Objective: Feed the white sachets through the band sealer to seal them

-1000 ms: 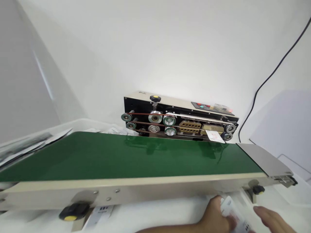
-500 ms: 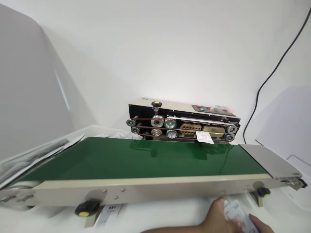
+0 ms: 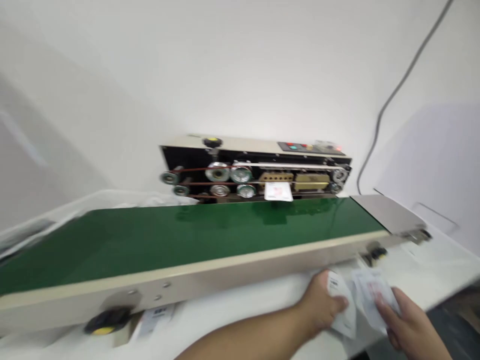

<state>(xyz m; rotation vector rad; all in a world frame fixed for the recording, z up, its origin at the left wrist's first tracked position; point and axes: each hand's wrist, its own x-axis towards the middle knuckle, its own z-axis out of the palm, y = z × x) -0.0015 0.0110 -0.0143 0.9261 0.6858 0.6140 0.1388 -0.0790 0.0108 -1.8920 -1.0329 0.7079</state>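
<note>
My left hand [image 3: 320,300] grips a white printed sachet [image 3: 343,305] between thumb and fingers, just in front of the conveyor's near side rail [image 3: 180,282]. To its right, my right hand [image 3: 407,320] holds a second, partly see-through printed sachet [image 3: 371,295]. The two sachets are close together but apart. A third white sachet [image 3: 278,191] stands in the band sealer [image 3: 255,167], partly hidden behind the green conveyor belt [image 3: 187,240].
A steel plate [image 3: 386,212] extends from the conveyor's right end. Black, yellow-capped knobs [image 3: 107,321] sit on the near rail. A printed sachet [image 3: 153,320] lies below it on the white table [image 3: 442,255]. A translucent bin [image 3: 93,200] stands at the left; a dark cable [image 3: 397,85] runs up the wall.
The view has swung and tilted. Both hands have risen from the bottom edge, and their sachets now show apart. The sachet in the sealer has moved left along the machine.
</note>
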